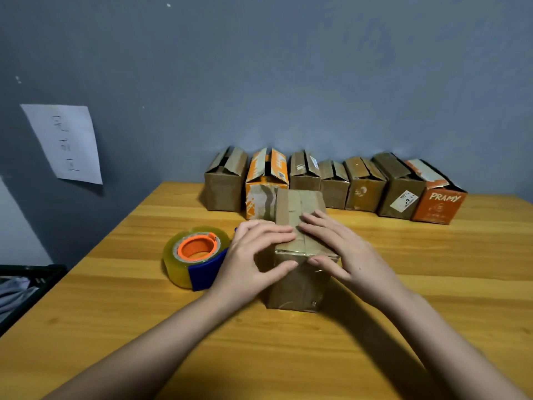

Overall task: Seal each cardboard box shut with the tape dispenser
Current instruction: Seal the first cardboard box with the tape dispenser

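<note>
A small brown cardboard box (297, 281) stands in the middle of the wooden table, its top flaps folded down with glossy tape over them. My left hand (253, 255) lies on the box's left top edge, fingers straight across the flaps and thumb on the front face. My right hand (343, 249) mirrors it on the right side, fingers flat on the top and thumb along the front top edge. The tape dispenser (196, 256), a clear tape roll with an orange core and a blue handle, lies flat on the table just left of my left hand.
Several cardboard boxes stand in a row against the grey wall, from a brown one (223, 184) to an orange "PRAMY" one (438, 203), their flaps ajar. A paper note (65, 142) hangs on the wall at left. A dark crate (28, 287) sits beyond the table's left edge (95, 255).
</note>
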